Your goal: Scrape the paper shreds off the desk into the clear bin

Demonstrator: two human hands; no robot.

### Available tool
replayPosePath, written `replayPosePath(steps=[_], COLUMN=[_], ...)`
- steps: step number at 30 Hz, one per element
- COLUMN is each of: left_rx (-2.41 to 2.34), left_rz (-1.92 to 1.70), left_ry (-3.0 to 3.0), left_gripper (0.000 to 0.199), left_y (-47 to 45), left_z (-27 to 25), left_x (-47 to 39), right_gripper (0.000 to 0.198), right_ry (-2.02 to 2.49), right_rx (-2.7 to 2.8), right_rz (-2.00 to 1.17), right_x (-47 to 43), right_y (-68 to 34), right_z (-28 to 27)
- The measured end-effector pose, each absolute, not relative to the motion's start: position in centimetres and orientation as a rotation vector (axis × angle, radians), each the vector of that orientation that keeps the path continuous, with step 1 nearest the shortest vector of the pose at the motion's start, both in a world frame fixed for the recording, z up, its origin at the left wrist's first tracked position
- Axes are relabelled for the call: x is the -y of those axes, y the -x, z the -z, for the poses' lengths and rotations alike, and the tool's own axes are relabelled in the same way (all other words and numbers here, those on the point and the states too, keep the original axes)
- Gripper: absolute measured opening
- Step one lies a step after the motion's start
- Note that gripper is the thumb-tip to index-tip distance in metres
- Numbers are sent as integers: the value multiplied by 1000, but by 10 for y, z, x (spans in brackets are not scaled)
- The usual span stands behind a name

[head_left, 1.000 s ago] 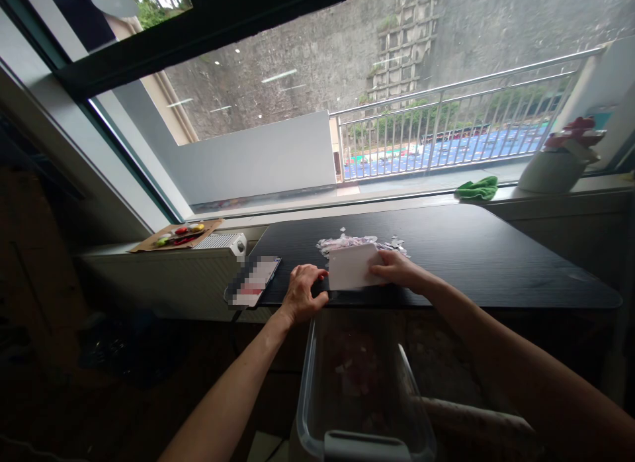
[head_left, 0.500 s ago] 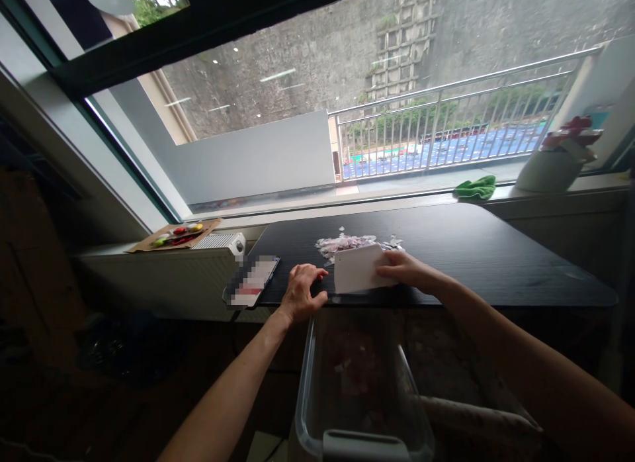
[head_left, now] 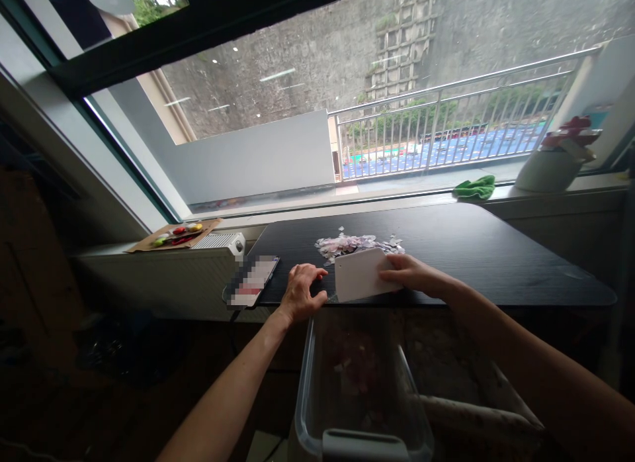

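Note:
My right hand [head_left: 404,270] grips a flat white scraper-like card [head_left: 361,275] by its right end, tilted up near the front edge of the black table [head_left: 496,257]. Behind the card lies a heap of small pale pinkish flakes [head_left: 354,242], partly hidden by it. To the card's left, my left hand [head_left: 302,291] rests at the table edge, fingers bent and apart, with nothing in them. Below the edge stands a clear plastic bin [head_left: 303,396] with more pale and reddish bits inside, dim and hard to make out.
A phone [head_left: 255,280] with a blurred screen lies at the table's left corner. Left of it, a radiator [head_left: 163,277] carries cardboard with colourful items [head_left: 181,231]. A green cloth [head_left: 475,187] and a white container [head_left: 548,167] stand on the sill by the window.
My right hand has brought the white card slightly down toward the table's front edge, and a little more of the flake heap shows behind it. My left hand stays put.

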State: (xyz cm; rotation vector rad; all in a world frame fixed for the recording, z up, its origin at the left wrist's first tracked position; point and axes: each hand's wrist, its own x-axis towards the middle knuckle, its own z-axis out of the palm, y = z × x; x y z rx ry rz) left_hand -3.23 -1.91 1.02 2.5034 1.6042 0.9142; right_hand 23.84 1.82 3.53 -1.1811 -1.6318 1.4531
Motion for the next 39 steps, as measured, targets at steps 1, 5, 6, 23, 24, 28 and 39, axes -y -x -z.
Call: replayPosePath(steps=[1, 5, 6, 23, 24, 28, 39], left_rx=[-1604, -1613, -1617, -1625, -1624, -1614, -1621], left_rz=[-911, -902, -902, -864, -864, -871, -881], left_ry=[-2499, -2489, -2490, -2529, -2530, -2527, -2525], left_gripper=[35, 35, 35, 32, 31, 31, 32], left_y=[32, 32, 32, 31, 31, 31, 31], left_z=[-11, -10, -10, -11, -10, -10, -10], left_x=[19, 19, 18, 20, 20, 20, 20], right_gripper=[23, 22, 21, 16, 16, 16, 17], right_ry=[1175, 1172, 1166, 1429, 1413, 1361, 1520], right_rx=[1616, 1609, 1631, 1555, 1573, 1543, 1589], right_rz=[-1436, -1366, -1381, -624, -644, -704, -586], right_x=[-18, -16, -15, 4, 4, 2, 11], right_y=[-238, -234, -235, -282, -280, -280, -285], right_z=[-33, -31, -32, -24, -22, -23, -35])
